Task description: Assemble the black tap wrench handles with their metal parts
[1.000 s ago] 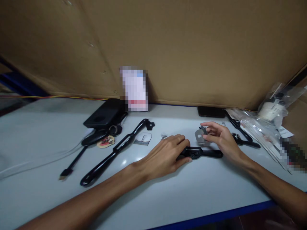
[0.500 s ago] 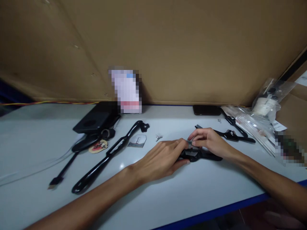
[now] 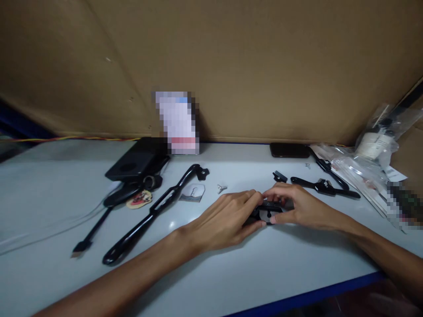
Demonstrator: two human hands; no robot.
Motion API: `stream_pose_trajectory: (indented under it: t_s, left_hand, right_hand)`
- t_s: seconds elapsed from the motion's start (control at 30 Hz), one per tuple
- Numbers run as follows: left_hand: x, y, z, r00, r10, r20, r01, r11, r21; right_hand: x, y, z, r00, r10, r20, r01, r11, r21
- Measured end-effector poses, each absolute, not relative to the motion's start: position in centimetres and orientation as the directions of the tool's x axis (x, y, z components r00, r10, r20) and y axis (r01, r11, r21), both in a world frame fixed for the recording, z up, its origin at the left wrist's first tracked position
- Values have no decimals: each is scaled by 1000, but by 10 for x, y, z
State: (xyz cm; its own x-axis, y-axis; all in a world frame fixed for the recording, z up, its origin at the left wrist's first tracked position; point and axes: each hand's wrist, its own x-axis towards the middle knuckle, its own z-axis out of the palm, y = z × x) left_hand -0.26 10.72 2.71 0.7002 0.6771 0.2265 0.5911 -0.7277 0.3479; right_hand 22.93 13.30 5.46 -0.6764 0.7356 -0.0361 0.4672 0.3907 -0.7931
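Note:
Fingers and thumb of my left hand [image 3: 226,215] are closed around the left part of a black spokeshave [image 3: 270,208], whose left handle is hidden. My right hand [image 3: 299,204] grips its middle, thumb at the near edge and fingertips at the far edge; pale metal shows between them. A small black cap piece [image 3: 280,176] lies just beyond my right hand. Left of my hands, a silver thumbscrew [image 3: 221,189] sits beside a flat metal blade [image 3: 192,193]. Another long black spokeshave body [image 3: 157,204] lies slanted farther left, with a black cap [image 3: 202,174] at its far end.
At the right lie an assembled spokeshave [image 3: 324,187], another one [image 3: 327,165], a small screw [image 3: 308,166], a dark phone [image 3: 290,150] and plastic bags [image 3: 355,163]. A black box [image 3: 132,165], cable plug [image 3: 81,247] and round sticker [image 3: 139,199] occupy the left. Cardboard [image 3: 231,66] stands behind.
My right thumb has come down to the spokeshave's near edge, and the fingers now curl over its far side. My left hand keeps its hold. The view has shifted slightly.

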Motion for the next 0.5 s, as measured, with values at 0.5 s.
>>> stream_pose_trajectory:
  t_s: [0.5]
  left_hand:
    - [-4, 107, 26, 716, 667, 205, 588, -734, 339]
  right_hand:
    - [229, 120, 54, -722, 691, 40, 535, 593, -601]
